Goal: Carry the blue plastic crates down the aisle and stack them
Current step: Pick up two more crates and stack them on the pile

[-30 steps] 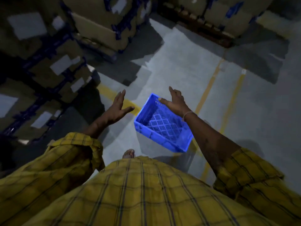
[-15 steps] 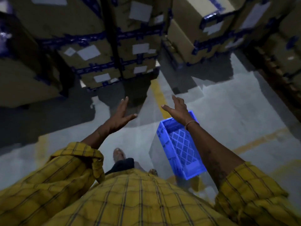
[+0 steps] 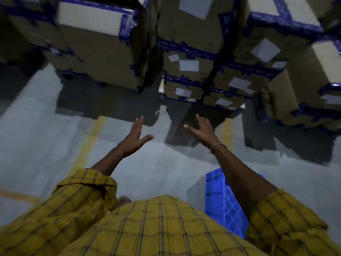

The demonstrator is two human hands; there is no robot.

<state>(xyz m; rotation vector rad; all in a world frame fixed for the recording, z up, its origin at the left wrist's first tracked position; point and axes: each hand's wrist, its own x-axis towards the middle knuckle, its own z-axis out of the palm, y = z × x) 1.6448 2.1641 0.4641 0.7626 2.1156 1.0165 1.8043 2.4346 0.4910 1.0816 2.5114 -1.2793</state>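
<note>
One blue plastic crate (image 3: 222, 204) lies on the grey floor at the lower right, half hidden by my right forearm and my yellow checked shirt. My left hand (image 3: 135, 137) is raised in front of me, fingers spread, holding nothing. My right hand (image 3: 203, 131) is held up beside it, also with fingers apart and empty, well above and beyond the crate. Neither hand touches the crate.
Tall stacks of cardboard boxes with blue tape (image 3: 186, 69) fill the far side, standing on low pallets and casting dark shadows on the floor. A yellow floor line (image 3: 88, 143) runs on the left. Grey concrete floor (image 3: 158, 169) lies between me and the boxes.
The view has swung left, so the crate has slid from the centre to the lower right under my arm. Both hands stay raised and empty. The box stacks now fill the top.
</note>
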